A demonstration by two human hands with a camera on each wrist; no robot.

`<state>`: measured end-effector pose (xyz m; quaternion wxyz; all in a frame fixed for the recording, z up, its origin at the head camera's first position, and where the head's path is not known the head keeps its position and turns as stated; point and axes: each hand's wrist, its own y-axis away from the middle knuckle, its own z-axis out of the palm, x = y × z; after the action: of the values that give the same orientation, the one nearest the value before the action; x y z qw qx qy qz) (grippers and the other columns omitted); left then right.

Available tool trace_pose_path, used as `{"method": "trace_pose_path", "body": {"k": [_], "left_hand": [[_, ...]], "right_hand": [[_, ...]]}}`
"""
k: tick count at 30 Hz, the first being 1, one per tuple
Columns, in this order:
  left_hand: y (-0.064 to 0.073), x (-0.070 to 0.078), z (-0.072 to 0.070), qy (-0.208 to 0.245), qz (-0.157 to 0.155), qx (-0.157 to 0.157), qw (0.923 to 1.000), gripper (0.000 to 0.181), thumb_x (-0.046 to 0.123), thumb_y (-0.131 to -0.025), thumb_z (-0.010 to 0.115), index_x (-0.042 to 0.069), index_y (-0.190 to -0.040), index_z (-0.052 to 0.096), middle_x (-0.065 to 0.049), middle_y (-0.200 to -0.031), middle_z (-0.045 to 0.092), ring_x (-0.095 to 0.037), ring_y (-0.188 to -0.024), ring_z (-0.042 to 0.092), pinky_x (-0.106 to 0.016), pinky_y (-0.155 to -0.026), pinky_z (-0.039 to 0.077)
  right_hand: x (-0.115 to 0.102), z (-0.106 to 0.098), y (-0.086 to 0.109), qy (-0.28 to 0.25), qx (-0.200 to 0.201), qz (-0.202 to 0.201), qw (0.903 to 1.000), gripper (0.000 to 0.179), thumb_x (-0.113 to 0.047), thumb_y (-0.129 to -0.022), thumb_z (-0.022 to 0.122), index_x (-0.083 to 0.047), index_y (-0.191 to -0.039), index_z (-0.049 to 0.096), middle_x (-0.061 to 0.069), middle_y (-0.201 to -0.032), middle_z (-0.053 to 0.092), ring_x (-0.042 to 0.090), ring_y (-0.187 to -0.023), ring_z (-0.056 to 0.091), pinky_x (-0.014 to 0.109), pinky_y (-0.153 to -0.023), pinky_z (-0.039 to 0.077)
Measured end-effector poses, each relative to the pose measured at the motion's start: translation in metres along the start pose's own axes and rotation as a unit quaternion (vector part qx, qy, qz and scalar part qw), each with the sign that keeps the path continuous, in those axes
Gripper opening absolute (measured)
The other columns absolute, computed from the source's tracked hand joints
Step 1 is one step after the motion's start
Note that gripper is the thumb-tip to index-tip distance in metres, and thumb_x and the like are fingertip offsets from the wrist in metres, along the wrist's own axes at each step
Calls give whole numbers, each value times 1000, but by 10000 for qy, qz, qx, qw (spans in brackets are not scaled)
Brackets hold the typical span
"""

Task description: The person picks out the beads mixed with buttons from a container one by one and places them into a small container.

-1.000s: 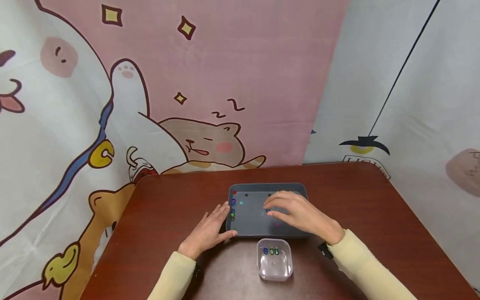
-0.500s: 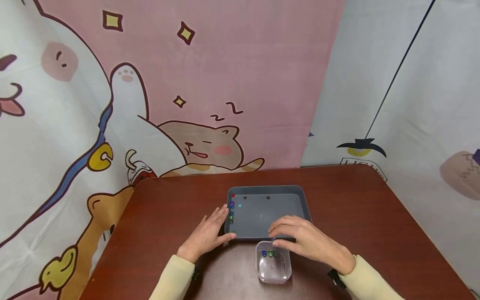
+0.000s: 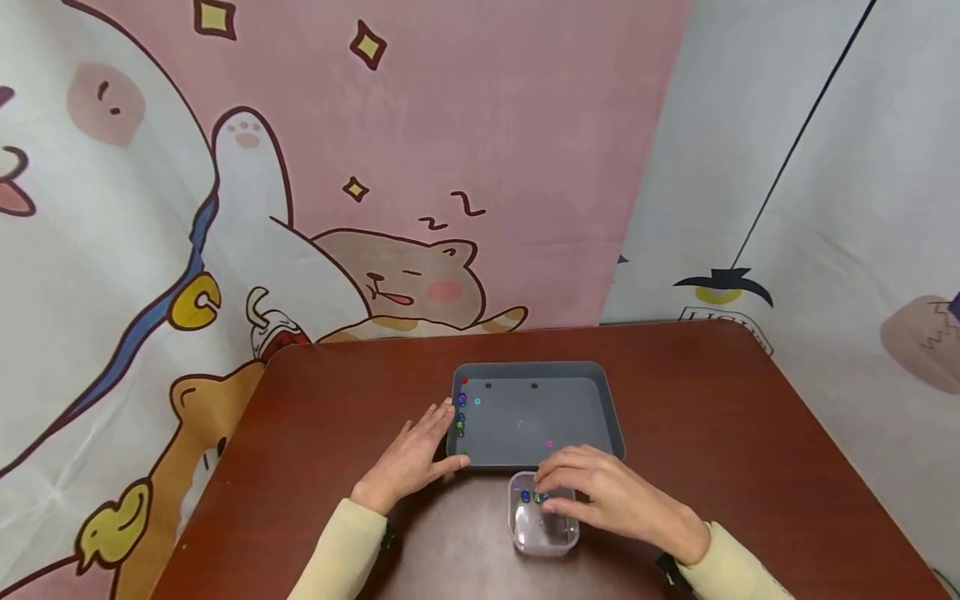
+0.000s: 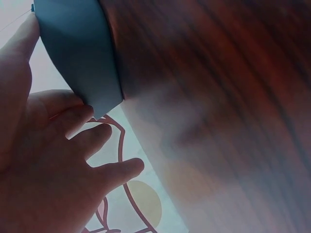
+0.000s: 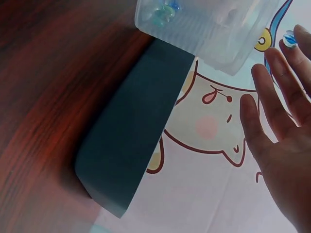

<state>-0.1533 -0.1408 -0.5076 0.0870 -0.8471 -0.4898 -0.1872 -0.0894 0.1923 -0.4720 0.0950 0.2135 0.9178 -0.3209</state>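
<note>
My right hand point(image 3: 600, 492) is over the clear plastic box point(image 3: 543, 548), pinching a blue-and-clear glass marble point(image 5: 289, 38) between thumb and finger. Several blue and green marbles point(image 5: 165, 14) lie inside the box, partly hidden by my fingers in the head view. Behind the box is a grey tray point(image 3: 570, 417). My left hand point(image 3: 408, 462) rests against the tray's left side with its fingers spread, the thumb at the near left corner. Along the tray's left wall sits a row of small marbles point(image 3: 461, 423) in blue, green and purple.
Brown wooden table point(image 3: 337, 400) surrounds the tray and box. Small coloured spots, such as a cyan ring point(image 3: 477, 402) and a dark dot point(image 3: 534, 386), show on the tray floor. A cartoon-printed cloth point(image 3: 525, 167) hangs behind the table.
My right hand has carried a marble from the middle of the tray toward me, over the near rim, to the clear box. My left hand has stayed at the tray's left side.
</note>
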Motion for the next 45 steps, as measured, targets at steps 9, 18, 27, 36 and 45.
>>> {"method": "trace_pose_path", "body": {"k": [9,18,27,36,45], "left_hand": [[0,1,-1,84,-8,-1,10000,89,56,-97,66,3,-161,34,-9,-170,26,-34,-155,25,-67,-118,25],[0,0,-2,-11,-24,1,10000,89,58,-98,64,4,-161,34,-9,-170,25,-33,-156,25,-66,-118,25],[-2,-3,-1,-71,-9,49,10000,88,60,-96,66,9,-162,36,-5,-170,27,-32,-156,25,-65,-119,25],[-2,-6,0,-48,-1,-35,10000,90,62,-96,65,8,-162,36,-5,-171,25,-33,-156,24,-65,-119,25],[-2,-5,-3,-62,-86,-45,9999,90,62,-95,65,8,-162,36,-4,-171,26,-30,-156,23,-65,-119,24]], "right_hand": [[1,6,5,239,-1,-205,9995,14,-27,-94,79,-18,-105,78,-5,-114,72,13,-111,66,33,-95,50],[1,10,7,215,-149,-63,9996,23,-23,-84,87,-21,-105,78,-5,-115,72,13,-112,65,34,-93,52],[2,3,5,213,-263,205,9992,17,-32,-91,82,-24,-105,79,-11,-116,71,9,-112,65,31,-94,51],[13,-21,-18,178,-166,317,9992,15,-31,-98,75,-23,-110,79,-11,-118,71,11,-115,65,30,-101,47],[36,-30,-51,304,-104,353,9989,18,-31,-99,73,-21,-113,79,-7,-118,73,14,-114,67,43,-98,52]]}}
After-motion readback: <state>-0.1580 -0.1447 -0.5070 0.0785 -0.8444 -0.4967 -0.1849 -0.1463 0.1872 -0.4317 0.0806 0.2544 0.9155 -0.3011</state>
